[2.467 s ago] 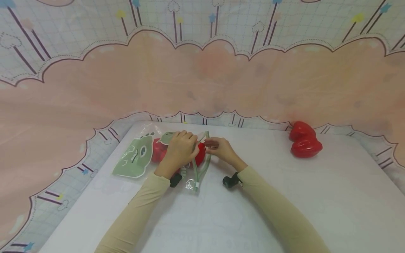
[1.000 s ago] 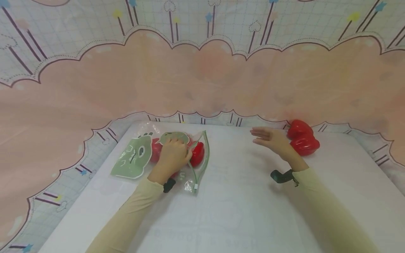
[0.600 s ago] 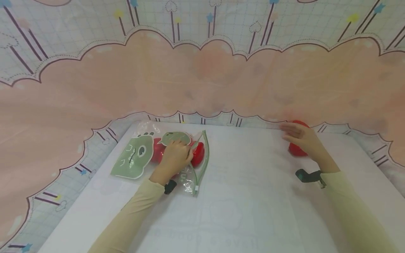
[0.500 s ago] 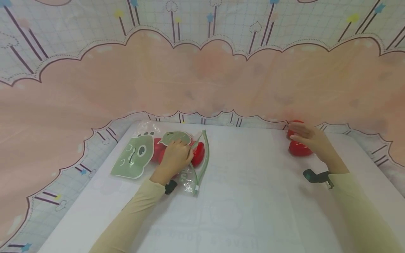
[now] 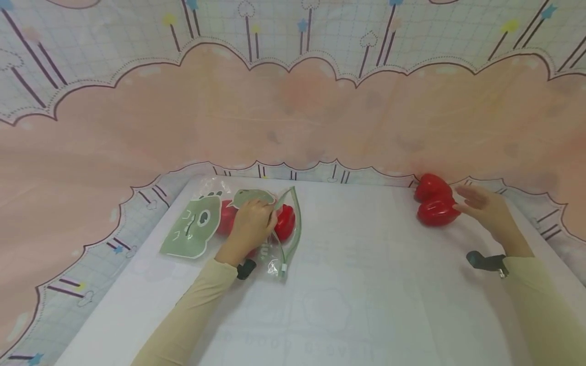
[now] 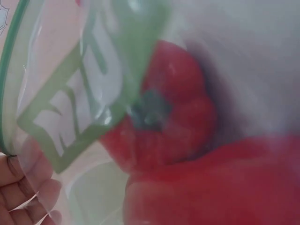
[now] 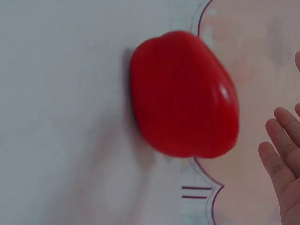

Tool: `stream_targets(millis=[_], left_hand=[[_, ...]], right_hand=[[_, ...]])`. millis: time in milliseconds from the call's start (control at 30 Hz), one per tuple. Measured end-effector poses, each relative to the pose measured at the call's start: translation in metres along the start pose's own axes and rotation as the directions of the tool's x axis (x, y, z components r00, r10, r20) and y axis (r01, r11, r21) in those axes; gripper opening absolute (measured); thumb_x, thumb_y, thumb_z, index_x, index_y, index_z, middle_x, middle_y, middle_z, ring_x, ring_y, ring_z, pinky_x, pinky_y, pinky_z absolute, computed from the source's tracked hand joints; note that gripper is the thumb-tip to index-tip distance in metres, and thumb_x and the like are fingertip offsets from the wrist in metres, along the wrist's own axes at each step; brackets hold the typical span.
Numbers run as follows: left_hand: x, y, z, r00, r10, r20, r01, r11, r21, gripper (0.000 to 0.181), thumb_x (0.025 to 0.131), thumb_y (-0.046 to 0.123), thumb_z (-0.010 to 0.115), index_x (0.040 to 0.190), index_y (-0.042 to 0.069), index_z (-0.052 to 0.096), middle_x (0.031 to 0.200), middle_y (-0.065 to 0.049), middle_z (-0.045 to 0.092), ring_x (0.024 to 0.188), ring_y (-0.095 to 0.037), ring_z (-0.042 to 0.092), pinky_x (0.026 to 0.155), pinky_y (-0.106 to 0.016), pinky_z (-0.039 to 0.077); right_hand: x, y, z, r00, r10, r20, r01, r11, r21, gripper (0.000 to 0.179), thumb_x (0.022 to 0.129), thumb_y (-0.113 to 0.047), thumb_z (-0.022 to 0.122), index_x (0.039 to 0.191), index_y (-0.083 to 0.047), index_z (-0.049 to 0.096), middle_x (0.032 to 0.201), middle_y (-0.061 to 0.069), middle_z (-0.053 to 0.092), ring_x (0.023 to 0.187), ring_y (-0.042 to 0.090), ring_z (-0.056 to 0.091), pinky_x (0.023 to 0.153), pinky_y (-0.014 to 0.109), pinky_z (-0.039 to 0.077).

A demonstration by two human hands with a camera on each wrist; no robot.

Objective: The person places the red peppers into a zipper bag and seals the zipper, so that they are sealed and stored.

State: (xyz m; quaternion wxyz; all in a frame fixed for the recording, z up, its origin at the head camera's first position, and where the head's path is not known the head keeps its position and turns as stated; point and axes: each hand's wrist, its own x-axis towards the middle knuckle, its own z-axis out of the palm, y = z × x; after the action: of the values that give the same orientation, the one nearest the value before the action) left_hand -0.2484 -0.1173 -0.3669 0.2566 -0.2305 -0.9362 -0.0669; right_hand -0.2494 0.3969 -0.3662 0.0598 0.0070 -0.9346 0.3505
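Observation:
A clear slider zip bag (image 5: 189, 231) with a green cartoon print lies at the table's left, its green-edged mouth parted and facing right. Inside it are red bell peppers (image 5: 286, 223); one pepper (image 6: 183, 117) shows a green stem through the film in the left wrist view. My left hand (image 5: 252, 221) grips the bag's film near the mouth, fingers curled. At the back right two more peppers touch, a rear one (image 5: 430, 187) and a front one (image 5: 437, 211). Just right of them hovers my right hand (image 5: 487, 211), fingers extended, holding nothing. A pepper (image 7: 183, 93) fills the middle of the right wrist view.
A white table (image 5: 357, 284) spreads beneath everything. Behind it hangs a patterned cloth (image 5: 320, 117) with peach clouds, close behind the rear pepper. Dark wrist cameras sit on the left wrist (image 5: 246, 269) and right wrist (image 5: 485, 261).
My right hand has left the bag's mouth and travelled right, passing over the two loose peppers to their right side. My left hand has stayed at the bag.

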Motion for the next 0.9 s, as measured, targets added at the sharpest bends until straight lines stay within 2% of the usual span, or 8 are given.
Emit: stream_targets(millis=[67, 167, 267, 300, 333, 533, 733, 900], left_hand=[[0.001, 0.0, -0.002, 1.0, -0.013, 0.009, 0.013, 1.0, -0.012, 0.019, 0.084, 0.016, 0.061, 0.08, 0.0, 0.071, 0.077, -0.01, 0.071, 0.076, -0.024, 0.062, 0.072, -0.034, 0.051], [0.002, -0.001, -0.004, 0.999, -0.031, 0.019, 0.032, 0.999, -0.025, 0.02, 0.084, 0.018, 0.062, 0.082, 0.001, 0.072, 0.08, -0.011, 0.072, 0.079, -0.024, 0.063, 0.076, -0.035, 0.052], [0.004, -0.002, -0.005, 0.999, -0.037, 0.022, 0.037, 0.999, -0.023, 0.02, 0.085, 0.018, 0.062, 0.083, 0.001, 0.072, 0.08, -0.011, 0.072, 0.079, -0.025, 0.063, 0.077, -0.035, 0.053], [0.004, -0.002, -0.006, 0.999, -0.037, 0.022, 0.037, 0.999, -0.022, 0.021, 0.084, 0.018, 0.062, 0.083, 0.001, 0.072, 0.08, -0.011, 0.072, 0.078, -0.025, 0.062, 0.077, -0.035, 0.052], [0.005, -0.002, -0.007, 0.999, -0.035, 0.022, 0.036, 0.999, -0.018, 0.021, 0.084, 0.018, 0.061, 0.083, 0.001, 0.072, 0.079, -0.011, 0.072, 0.078, -0.025, 0.062, 0.077, -0.035, 0.052], [0.007, -0.002, -0.012, 0.998, -0.048, 0.045, 0.05, 0.998, -0.027, 0.02, 0.084, 0.018, 0.062, 0.077, 0.002, 0.071, 0.075, -0.01, 0.07, 0.075, -0.024, 0.061, 0.073, -0.034, 0.052], [0.01, -0.002, -0.016, 0.993, -0.056, 0.1, 0.061, 0.997, -0.054, 0.022, 0.085, 0.018, 0.06, 0.07, 0.005, 0.068, 0.068, -0.007, 0.067, 0.075, -0.023, 0.059, 0.074, -0.034, 0.05], [0.013, -0.002, -0.018, 0.991, -0.047, 0.125, 0.055, 0.997, -0.059, 0.027, 0.086, 0.018, 0.058, 0.06, 0.008, 0.06, 0.058, -0.003, 0.058, 0.07, -0.02, 0.053, 0.072, -0.033, 0.047]], right_hand=[[0.0, 0.007, 0.001, 1.0, 0.015, -0.017, -0.014, 1.0, 0.013, 0.072, 0.09, -0.035, 0.059, 0.148, -0.009, 0.024, 0.147, 0.025, 0.033, 0.131, 0.047, 0.034, 0.098, 0.054, 0.037], [0.0, 0.015, 0.002, 1.0, 0.024, -0.014, -0.024, 0.999, 0.03, 0.075, 0.089, -0.036, 0.06, 0.148, -0.006, 0.023, 0.148, 0.026, 0.03, 0.132, 0.049, 0.031, 0.099, 0.059, 0.036], [0.002, 0.021, 0.004, 0.998, 0.058, 0.011, -0.058, 0.998, 0.014, 0.08, 0.088, -0.042, 0.059, 0.149, -0.008, 0.02, 0.15, 0.025, 0.026, 0.133, 0.05, 0.029, 0.099, 0.06, 0.035], [0.002, 0.022, 0.004, 0.998, 0.051, 0.034, -0.051, 0.999, 0.011, 0.082, 0.088, -0.043, 0.058, 0.148, -0.005, 0.018, 0.15, 0.028, 0.024, 0.132, 0.053, 0.027, 0.097, 0.065, 0.032], [0.002, 0.024, 0.004, 0.997, 0.058, 0.047, -0.058, 0.998, 0.008, 0.083, 0.089, -0.044, 0.058, 0.149, -0.005, 0.017, 0.15, 0.028, 0.023, 0.132, 0.053, 0.026, 0.097, 0.065, 0.032], [0.006, 0.029, 0.008, 0.99, 0.086, 0.11, -0.087, 0.996, -0.001, 0.086, 0.089, -0.044, 0.057, 0.149, -0.004, 0.01, 0.15, 0.031, 0.018, 0.132, 0.056, 0.023, 0.097, 0.067, 0.03], [0.009, 0.033, 0.012, 0.983, 0.116, 0.141, -0.117, 0.993, 0.003, 0.088, 0.089, -0.044, 0.057, 0.15, -0.004, 0.008, 0.151, 0.031, 0.015, 0.132, 0.056, 0.021, 0.097, 0.068, 0.03], [0.011, 0.033, 0.015, 0.988, 0.097, 0.122, -0.102, 0.994, 0.039, 0.087, 0.088, -0.04, 0.06, 0.148, 0.0, 0.011, 0.15, 0.031, 0.018, 0.134, 0.053, 0.02, 0.101, 0.065, 0.028]])
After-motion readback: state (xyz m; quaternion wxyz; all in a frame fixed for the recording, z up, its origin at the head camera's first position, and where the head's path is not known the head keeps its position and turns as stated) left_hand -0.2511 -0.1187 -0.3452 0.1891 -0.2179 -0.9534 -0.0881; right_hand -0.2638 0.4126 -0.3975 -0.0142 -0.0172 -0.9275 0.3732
